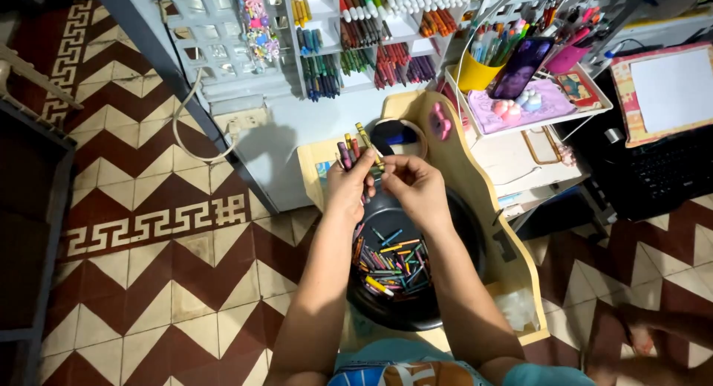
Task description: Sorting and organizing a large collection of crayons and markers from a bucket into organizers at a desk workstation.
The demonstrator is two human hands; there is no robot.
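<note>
My left hand (347,185) is closed around a small bunch of crayons (351,148) whose tips stick up above the fingers. My right hand (416,185) pinches one olive-yellow crayon (369,144) at the top of that bunch, so both hands meet over the far rim of a black round bowl (460,230). Inside the bowl lie several loose crayons (392,263) of mixed colours. The bowl rests on a small wooden table (475,178) between my forearms.
A white shelf rack (356,40) behind the table holds sorted crayons and markers. To the right sit a yellow pen cup (477,72), a dark phone (520,65), a white tray (535,111) and a black laptop (653,170). Patterned maroon-and-cream tile floor (171,237) lies left.
</note>
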